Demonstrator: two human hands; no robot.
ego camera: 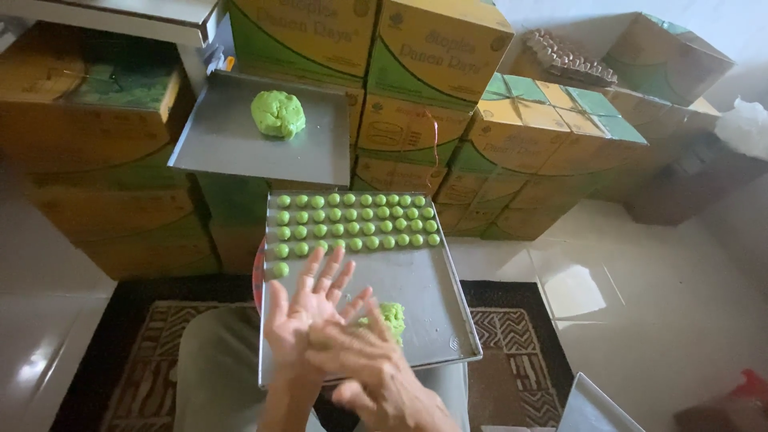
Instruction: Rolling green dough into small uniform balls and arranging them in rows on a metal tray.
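Your hands press flat together, palm to palm, just beside the green dough lump [391, 317].
Your left hand [308, 308] and right hand [360, 360] hover over the steel tray [416, 280] holding rows of small green dough balls [356, 220].

Matt metal tray [416, 280], rough green dough [392, 316]

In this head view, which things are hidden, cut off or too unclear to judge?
- Head view: whatever lies between the palms; the right hand covers the left hand.
- Green dough lump on the near tray: partly behind the fingers.
- Second tray: cut off by the bottom edge.
- Red thing: cut off at the corner, blurred.
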